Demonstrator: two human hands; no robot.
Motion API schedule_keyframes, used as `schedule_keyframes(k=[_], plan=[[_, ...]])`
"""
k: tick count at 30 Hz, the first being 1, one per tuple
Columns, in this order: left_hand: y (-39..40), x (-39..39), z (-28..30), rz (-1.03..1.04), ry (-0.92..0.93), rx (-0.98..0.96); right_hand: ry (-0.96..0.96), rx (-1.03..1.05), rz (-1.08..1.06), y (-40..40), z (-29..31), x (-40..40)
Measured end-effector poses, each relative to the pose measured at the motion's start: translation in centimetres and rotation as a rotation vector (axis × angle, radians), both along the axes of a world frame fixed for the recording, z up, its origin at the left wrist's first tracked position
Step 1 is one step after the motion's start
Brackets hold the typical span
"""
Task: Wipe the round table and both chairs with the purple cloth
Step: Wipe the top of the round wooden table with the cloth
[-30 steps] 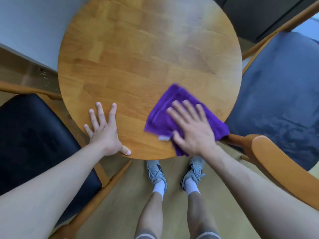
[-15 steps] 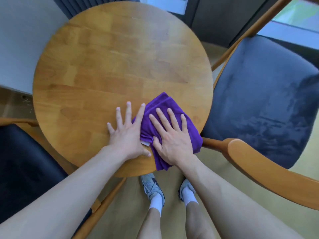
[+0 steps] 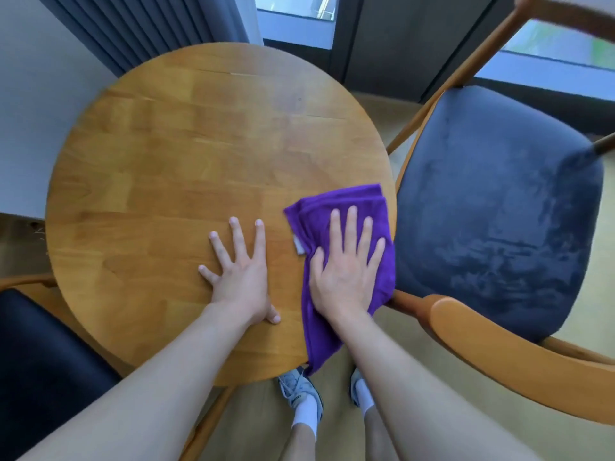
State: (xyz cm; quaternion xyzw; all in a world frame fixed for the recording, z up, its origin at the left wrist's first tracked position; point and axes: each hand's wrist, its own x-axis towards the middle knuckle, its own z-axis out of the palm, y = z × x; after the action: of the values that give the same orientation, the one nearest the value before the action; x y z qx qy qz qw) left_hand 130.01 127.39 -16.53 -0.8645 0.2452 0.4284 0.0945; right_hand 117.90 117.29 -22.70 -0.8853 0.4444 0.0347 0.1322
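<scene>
Where right hand [image 3: 346, 277] presses, purple cloth [image 3: 339, 201] hidden

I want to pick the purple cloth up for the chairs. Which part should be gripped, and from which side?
Probably the near corner of the purple cloth: it droops past the round table edge, so fingers can pinch it from below and above, coming from the person's side. The rest lies flat under the right hand.

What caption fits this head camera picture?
Right hand presses purple cloth flat on round table; left hand braces beside it.
</scene>
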Motion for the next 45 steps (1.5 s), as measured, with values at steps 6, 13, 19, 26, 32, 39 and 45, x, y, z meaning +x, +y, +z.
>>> schedule_keyframes(k=[6,13,19,26,32,39,45], plan=[[0.1,-0.1,-0.1,0.024,-0.005,-0.02,0.05,0.072,0.028,-2.3,0.1,1.5],[0.1,0.1,-0.5,0.038,-0.012,-0.033,0.056,0.089,-0.108,-10.7,0.3,7.7],[0.5,0.1,-0.6,0.048,-0.038,-0.065,0.027,-0.013,-0.098,-2.0,0.2,1.8],[0.4,-0.1,-0.6,0.055,-0.068,-0.073,0.07,0.002,-0.005,-3.6,-0.3,3.2],[0.3,-0.1,-0.6,0.001,-0.085,-0.05,0.027,0.026,0.003,-11.8,0.0,11.8],[-3.3,5.7,1.3,-0.105,-0.21,-0.122,0.012,0.012,0.011,-12.5,-0.2,12.3],[-9.3,10.8,0.9,0.023,-0.073,-0.051,0.037,0.002,0.064,-12.6,-0.1,12.3]])
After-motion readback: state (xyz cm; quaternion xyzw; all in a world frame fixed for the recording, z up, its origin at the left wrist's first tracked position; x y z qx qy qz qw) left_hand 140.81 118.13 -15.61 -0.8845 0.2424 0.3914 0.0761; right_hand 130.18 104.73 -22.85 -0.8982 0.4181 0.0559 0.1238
